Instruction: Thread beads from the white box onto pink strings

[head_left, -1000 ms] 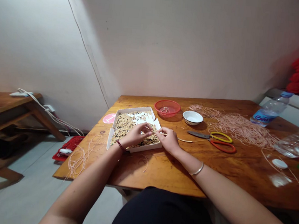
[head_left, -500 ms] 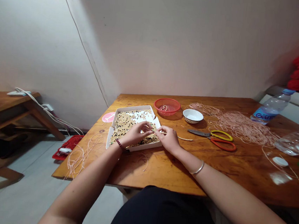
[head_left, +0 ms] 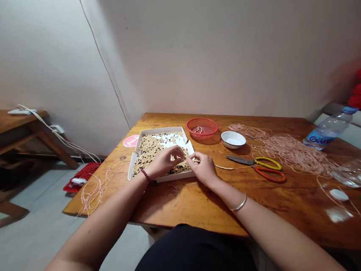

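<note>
Left fingertips: the left hand (head_left: 164, 160) is over the near right part of the box, thumb and fingers brought close together; whether they grip a bead, I cannot tell.
Right fingertips: the right hand (head_left: 203, 166), just right of the left, has thumb and forefinger pinched on the beaded cord (head_left: 224, 168).
Beaded cord: runs from the right hand out to the right across the wood, pale beads first, then a thin bare tail reaching the scissors.
Beads: loose beads (head_left: 149, 149), mostly pale with dark ones among them, spread in the white box (head_left: 132, 165); its far right part shows bare bottom.
Scissors: the scissors (head_left: 254, 163) lie right of the hands, one handle yellow, one orange.
Far side: a red basket (head_left: 212, 132) beyond the box, a white bowl (head_left: 233, 139) to its right.
Right side: a heap of pink cord (head_left: 293, 153), then an upright bottle (head_left: 328, 128).
Left side: loose pink strands (head_left: 93, 195) on the near left of the table (head_left: 192, 209).
</note>
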`<state>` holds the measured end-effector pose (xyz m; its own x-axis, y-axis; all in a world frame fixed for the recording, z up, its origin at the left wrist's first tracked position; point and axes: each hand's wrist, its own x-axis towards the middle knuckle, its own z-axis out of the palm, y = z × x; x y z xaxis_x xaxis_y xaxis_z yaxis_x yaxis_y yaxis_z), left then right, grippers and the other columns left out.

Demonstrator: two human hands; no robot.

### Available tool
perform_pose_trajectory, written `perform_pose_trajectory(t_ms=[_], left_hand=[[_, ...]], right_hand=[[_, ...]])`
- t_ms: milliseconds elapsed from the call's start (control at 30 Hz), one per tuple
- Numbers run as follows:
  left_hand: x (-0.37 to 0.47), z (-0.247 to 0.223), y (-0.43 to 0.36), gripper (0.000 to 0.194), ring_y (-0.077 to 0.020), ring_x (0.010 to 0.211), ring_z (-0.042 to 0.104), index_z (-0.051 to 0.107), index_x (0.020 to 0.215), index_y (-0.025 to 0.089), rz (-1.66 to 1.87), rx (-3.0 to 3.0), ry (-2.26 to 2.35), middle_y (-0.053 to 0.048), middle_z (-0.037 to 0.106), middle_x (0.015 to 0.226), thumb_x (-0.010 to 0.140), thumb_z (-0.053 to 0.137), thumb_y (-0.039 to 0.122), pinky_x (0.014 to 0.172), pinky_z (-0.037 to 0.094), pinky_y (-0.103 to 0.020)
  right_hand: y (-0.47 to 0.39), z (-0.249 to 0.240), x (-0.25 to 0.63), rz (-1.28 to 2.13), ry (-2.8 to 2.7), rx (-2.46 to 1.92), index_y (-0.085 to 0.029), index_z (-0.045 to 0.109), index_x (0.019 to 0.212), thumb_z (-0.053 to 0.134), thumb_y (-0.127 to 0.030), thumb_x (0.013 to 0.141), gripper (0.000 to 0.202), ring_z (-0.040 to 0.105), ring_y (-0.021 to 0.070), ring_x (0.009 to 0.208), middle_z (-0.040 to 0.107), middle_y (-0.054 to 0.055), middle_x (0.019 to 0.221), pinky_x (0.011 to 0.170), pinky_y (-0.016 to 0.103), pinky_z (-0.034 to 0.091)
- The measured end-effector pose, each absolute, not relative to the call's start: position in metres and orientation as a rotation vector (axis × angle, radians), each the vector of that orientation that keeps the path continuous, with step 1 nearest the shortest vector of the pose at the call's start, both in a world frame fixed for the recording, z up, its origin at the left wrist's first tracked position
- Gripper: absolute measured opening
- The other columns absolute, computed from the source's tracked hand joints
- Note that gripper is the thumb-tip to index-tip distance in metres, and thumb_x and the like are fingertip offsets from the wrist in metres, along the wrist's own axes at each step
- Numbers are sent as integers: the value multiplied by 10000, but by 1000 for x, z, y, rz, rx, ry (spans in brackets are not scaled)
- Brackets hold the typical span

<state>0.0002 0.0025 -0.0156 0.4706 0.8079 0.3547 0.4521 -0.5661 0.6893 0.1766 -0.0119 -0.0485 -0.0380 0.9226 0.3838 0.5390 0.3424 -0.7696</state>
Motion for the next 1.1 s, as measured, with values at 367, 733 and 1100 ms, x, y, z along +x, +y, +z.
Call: perform_pose_trajectory(t_ms=[367, 733, 1100], left_hand=[[1, -12, -1, 241, -141, 758, 610, 587, 867, 171, 907, 2182, 1075, -42, 657, 827, 785, 634, 393, 664, 476, -247], [1, -10, 1, 293, -149, 753, 589, 668, 888, 180, 902, 2266, 1110, -49, 679, 847, 819, 583, 452, 671, 467, -251], [-1, -1, -2, 322, -155, 766, 610, 669, 831, 171, 1100, 2185, 1201, -48, 681, 823, 826, 564, 476, 691, 479, -263]], right_hand=[[-14, -47, 176, 531, -1703, -1309, -204, 651, 727, 548, -375, 751, 201, 518, 147, 528, 584, 0, 556, 542, 235, 356], [0, -51, 173, 920, -1521, -1086, -162, 623, 661, 524, -353, 750, 233, 556, 162, 686, 626, 16, 673, 661, 249, 407], [-1, -45, 169, 1271, -1218, -956, -196, 506, 750, 490, -572, 729, 377, 312, 98, 419, 357, -68, 479, 426, 228, 229]])
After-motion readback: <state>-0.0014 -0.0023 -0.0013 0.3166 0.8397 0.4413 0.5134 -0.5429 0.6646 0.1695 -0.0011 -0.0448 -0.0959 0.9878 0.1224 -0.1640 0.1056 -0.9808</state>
